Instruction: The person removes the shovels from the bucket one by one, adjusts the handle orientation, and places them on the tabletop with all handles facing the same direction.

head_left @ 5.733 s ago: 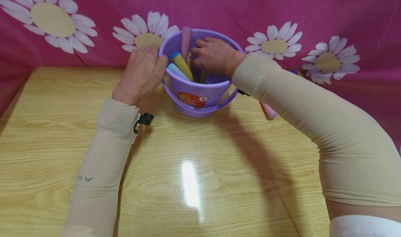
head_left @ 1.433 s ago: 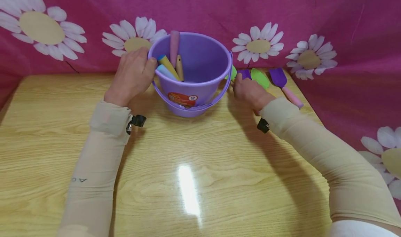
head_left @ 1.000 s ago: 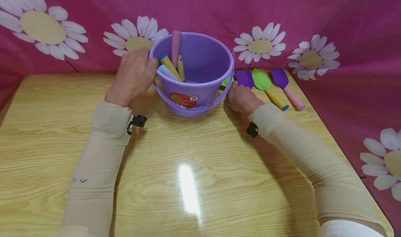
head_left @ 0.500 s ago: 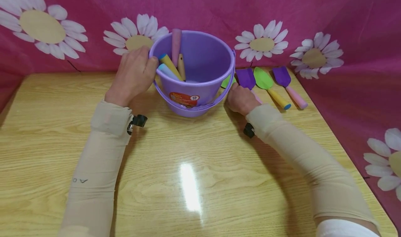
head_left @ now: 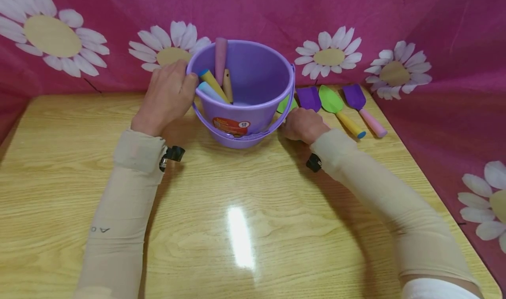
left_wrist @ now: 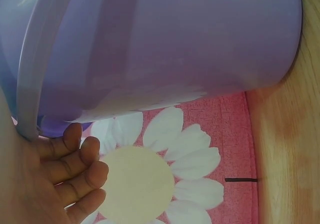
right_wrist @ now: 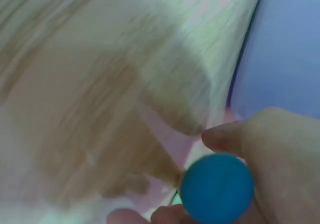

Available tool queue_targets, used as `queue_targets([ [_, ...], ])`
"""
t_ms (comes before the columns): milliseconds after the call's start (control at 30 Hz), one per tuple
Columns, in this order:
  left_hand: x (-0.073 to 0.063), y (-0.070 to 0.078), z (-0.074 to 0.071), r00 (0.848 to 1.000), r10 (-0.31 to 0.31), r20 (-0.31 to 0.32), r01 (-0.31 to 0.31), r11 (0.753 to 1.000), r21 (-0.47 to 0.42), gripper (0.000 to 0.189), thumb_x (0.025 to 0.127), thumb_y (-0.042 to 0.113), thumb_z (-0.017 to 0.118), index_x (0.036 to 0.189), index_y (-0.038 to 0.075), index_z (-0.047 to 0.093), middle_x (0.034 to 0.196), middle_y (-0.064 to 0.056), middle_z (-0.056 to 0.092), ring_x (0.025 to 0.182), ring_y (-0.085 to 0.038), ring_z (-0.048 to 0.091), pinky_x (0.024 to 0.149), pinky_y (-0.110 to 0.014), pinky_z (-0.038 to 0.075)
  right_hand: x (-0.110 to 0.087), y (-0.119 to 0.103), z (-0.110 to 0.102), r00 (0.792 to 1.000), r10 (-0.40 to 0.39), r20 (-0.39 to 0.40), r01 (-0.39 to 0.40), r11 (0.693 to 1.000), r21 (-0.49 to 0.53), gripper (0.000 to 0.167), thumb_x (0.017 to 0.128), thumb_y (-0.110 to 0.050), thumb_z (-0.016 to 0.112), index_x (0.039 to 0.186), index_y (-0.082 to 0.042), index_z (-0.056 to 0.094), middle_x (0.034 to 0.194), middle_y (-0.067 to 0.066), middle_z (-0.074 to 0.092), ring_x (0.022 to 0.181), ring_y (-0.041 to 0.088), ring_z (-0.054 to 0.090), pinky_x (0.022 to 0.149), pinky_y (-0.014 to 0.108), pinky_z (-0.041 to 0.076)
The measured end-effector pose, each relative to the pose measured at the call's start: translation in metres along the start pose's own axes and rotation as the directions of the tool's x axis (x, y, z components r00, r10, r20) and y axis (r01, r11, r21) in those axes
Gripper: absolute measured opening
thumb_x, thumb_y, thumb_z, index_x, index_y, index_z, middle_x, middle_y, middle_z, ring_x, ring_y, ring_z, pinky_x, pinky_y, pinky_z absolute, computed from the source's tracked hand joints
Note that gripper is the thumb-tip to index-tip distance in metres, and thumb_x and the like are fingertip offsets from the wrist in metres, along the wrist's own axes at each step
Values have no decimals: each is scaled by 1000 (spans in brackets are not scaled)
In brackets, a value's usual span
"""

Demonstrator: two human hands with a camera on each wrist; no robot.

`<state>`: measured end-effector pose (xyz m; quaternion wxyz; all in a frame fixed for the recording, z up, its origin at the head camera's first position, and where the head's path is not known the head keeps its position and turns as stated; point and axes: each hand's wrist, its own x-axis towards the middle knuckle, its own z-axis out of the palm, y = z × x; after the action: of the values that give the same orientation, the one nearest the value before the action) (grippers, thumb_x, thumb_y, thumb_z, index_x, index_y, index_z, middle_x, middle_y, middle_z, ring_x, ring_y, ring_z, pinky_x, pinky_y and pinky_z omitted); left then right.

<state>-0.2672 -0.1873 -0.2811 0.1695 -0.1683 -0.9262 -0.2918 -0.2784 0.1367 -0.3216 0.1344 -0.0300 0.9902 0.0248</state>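
My left hand (head_left: pixel 166 97) grips the rim of a purple bucket (head_left: pixel 265 117) at its left side, thumb over the edge; in the left wrist view the fingers (left_wrist: pixel 75 169) bend along the outside. Inside the bucket lean a pink handle (head_left: pixel 221 62), a yellow handle (head_left: pixel 210 80), a light blue one (head_left: pixel 209 91) and a tan one with a hole (head_left: pixel 227 86). On the table right of the bucket, my right hand (head_left: pixel 304 125) holds a toy trowel (head_left: pixel 287 104) with a green blade. The right wrist view shows the blue handle end (right_wrist: pixel 216 189) between thumb and fingers.
Right of my right hand lie a purple shovel (head_left: pixel 309 98), a green trowel (head_left: pixel 331 98) with yellow handle and another purple shovel (head_left: pixel 354 96) with pink handle. The bucket's bail (head_left: pixel 253 136) hangs forward. A pink flowered cloth (head_left: pixel 253 9) backs the wooden table (head_left: pixel 189 211).
My right hand was inside the bucket several seconds ago. It came out to the right, then shifted left and nearer to the green trowel beside the bucket. My left hand has stayed on the rim.
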Motion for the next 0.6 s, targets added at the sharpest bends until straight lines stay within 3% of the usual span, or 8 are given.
queue_targets([
  [133,0,-1,0,1000,3,-9,-3,1000,1,43,102,29,31,104,-4,59,98,-22,62,108,-45,58,105,-56,38,-5,3,-7,997,-15,-70,13,999,-36,42,97,-44,51,78,-8,61,104,19,72,100,44,72,78,54,61],
  [367,-2,-2,-1,1000,-21,8,21,1000,-5,44,103,30,30,108,-3,59,102,-21,62,111,-43,57,107,-57,36,-11,13,-37,976,-50,-211,51,999,-1,40,101,-33,43,79,-4,61,99,25,69,96,48,70,70,56,59],
  [500,-1,-2,-1,1000,-24,8,24,1000,0,44,103,30,30,107,-3,59,102,-21,61,111,-44,57,107,-56,36,-15,21,-48,932,-69,-356,109,989,95,44,102,-32,40,70,-6,55,73,15,57,81,46,66,63,51,51],
  [600,-1,-1,0,1000,-25,16,25,1000,-7,44,103,31,30,108,-2,59,102,-21,61,111,-43,56,107,-56,36,-17,27,-55,873,-62,-483,168,970,178,44,104,-32,39,72,-6,55,68,11,52,79,43,62,65,48,46],
])
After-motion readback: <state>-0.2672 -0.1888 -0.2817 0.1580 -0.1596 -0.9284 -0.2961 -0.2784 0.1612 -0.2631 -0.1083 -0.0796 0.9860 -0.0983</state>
